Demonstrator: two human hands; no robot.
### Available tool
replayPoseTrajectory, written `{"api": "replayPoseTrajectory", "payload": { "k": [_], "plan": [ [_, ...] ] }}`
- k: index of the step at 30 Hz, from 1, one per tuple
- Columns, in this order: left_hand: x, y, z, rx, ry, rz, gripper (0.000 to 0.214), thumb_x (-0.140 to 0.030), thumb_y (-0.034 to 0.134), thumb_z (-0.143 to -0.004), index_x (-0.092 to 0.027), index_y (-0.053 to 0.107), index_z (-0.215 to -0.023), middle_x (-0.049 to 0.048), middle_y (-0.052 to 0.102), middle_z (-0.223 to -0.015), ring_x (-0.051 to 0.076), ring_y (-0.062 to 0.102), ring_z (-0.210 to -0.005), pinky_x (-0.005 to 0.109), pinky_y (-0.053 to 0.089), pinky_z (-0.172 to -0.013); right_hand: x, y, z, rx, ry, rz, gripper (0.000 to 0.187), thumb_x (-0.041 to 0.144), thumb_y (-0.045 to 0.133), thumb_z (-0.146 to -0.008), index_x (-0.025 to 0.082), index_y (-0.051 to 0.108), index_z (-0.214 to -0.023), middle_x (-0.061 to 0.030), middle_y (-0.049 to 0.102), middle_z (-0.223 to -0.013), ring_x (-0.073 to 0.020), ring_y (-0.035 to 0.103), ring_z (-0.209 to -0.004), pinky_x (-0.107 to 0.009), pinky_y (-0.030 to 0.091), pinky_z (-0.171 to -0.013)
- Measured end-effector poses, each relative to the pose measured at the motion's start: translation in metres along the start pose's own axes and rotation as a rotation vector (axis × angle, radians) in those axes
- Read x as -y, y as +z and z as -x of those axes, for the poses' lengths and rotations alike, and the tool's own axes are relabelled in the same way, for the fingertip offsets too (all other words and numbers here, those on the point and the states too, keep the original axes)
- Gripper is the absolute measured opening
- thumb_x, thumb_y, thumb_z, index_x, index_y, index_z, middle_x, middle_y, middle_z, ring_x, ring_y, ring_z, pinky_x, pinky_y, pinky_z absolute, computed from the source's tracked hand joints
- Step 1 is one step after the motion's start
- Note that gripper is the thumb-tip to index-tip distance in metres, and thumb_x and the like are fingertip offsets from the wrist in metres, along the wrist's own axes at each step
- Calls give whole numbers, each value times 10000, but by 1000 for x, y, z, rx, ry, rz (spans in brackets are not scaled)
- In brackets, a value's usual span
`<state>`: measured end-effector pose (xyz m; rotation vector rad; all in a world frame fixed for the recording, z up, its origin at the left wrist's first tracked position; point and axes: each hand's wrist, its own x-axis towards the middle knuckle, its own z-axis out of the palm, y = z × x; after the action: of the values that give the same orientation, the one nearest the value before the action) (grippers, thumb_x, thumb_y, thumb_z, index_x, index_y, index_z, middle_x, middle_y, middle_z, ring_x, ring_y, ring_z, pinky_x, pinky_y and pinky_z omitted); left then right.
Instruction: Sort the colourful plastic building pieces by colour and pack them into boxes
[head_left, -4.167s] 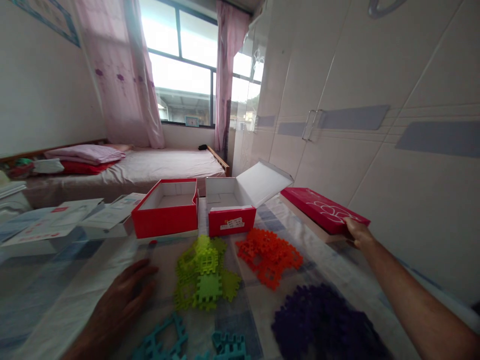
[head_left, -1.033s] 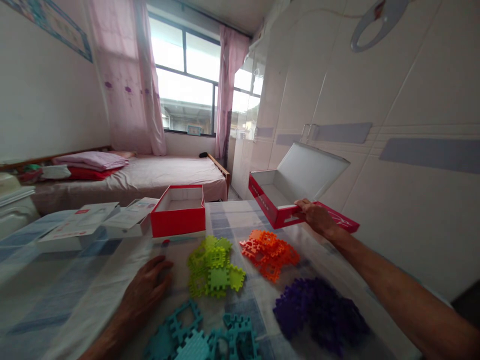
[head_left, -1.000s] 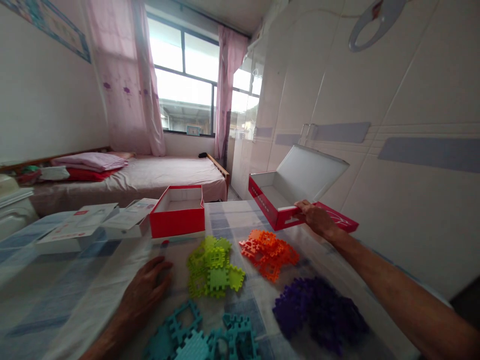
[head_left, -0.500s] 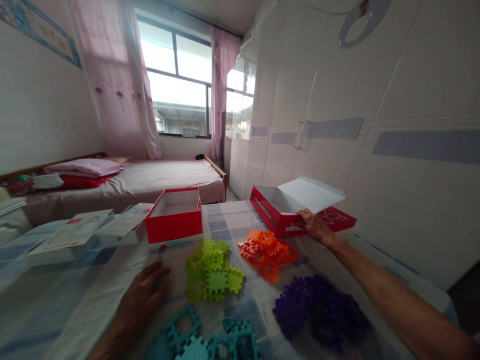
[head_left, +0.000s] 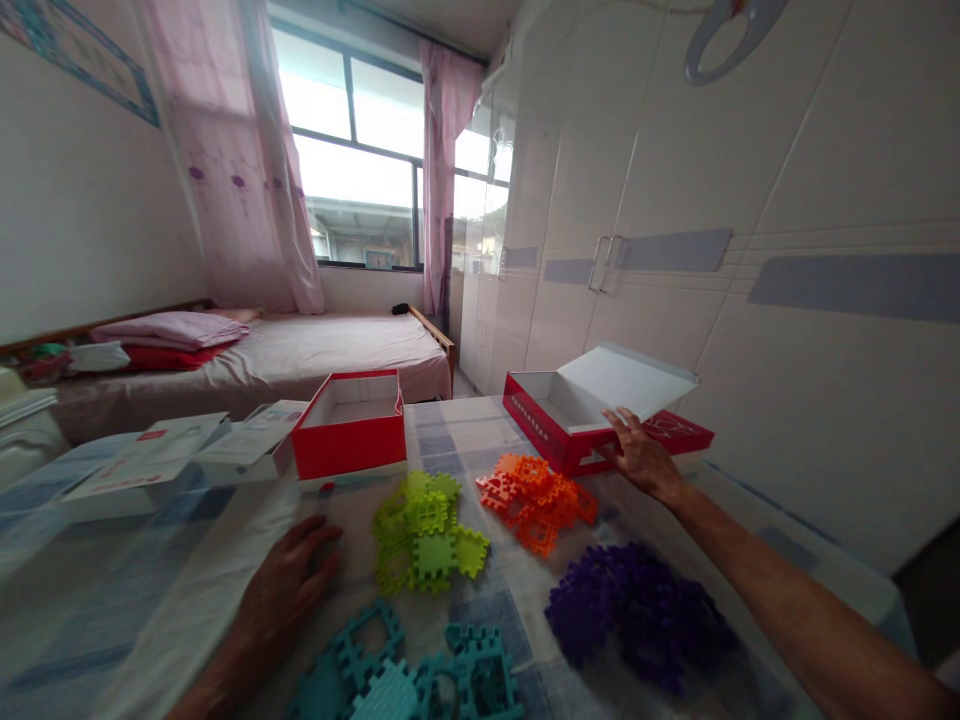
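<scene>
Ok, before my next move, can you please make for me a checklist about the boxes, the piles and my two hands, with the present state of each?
1. Lid of the right-hand red box raised: ok.
2. Right hand gripping that box firmly: cannot tell; its fingers are at the near edge.
3. Orange pile clear of that box: cannot tell; they look very close.
4. Lime pile apart from the orange one: ok.
5. Left hand off the lime pile: ok, it lies beside it.
6. Lidless red box open at the top: ok.

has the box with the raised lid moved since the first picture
Yes, to the right: the raised-lid box now stands well apart from the lidless red box.
</scene>
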<state>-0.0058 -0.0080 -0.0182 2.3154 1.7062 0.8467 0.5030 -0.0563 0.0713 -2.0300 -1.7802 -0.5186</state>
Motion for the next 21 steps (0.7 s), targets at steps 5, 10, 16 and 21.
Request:
{"api": "replayPoseTrajectory", "payload": {
  "k": [5, 10, 16, 21],
  "plan": [
    [-7, -4, 2, 11, -15, 9, 461, -444, 381, -767, -168, 676, -989, 119, 569, -1210, 262, 551, -1100, 412, 417, -988, 49, -13, 24, 73, 88, -90, 377, 442, 430, -861, 186, 542, -1114, -103, 628, -1061, -237, 616, -913, -321, 471, -754],
    [-12, -6, 4, 0, -14, 17, 448, -435, 390, -769, -162, 664, -994, 117, 554, -1219, 261, 541, -1103, 406, 406, -994, 92, 0, 38, 456, 75, -260, 771, 705, 448, -736, 183, 427, -1302, -154, 527, -1249, -295, 516, -1125, -371, 420, -885],
    [-15, -7, 6, 10, -32, 21, 443, -418, 382, -784, -153, 654, -1012, 111, 540, -1224, 255, 522, -1121, 395, 389, -1009, 122, 11, 41, 490, 153, -84, 966, 771, 493, -634, 190, 318, -1386, -196, 492, -1220, -370, 492, -1111, -491, 393, -869],
    [-18, -10, 6, 30, -34, 15, 428, -401, 399, -771, -154, 657, -1007, 106, 540, -1229, 249, 516, -1128, 379, 376, -1021, 121, 16, 35, 469, 129, -122, 893, 695, 586, -625, 235, 370, -1360, -163, 519, -1138, -347, 512, -1086, -448, 413, -859]
  ]
}}
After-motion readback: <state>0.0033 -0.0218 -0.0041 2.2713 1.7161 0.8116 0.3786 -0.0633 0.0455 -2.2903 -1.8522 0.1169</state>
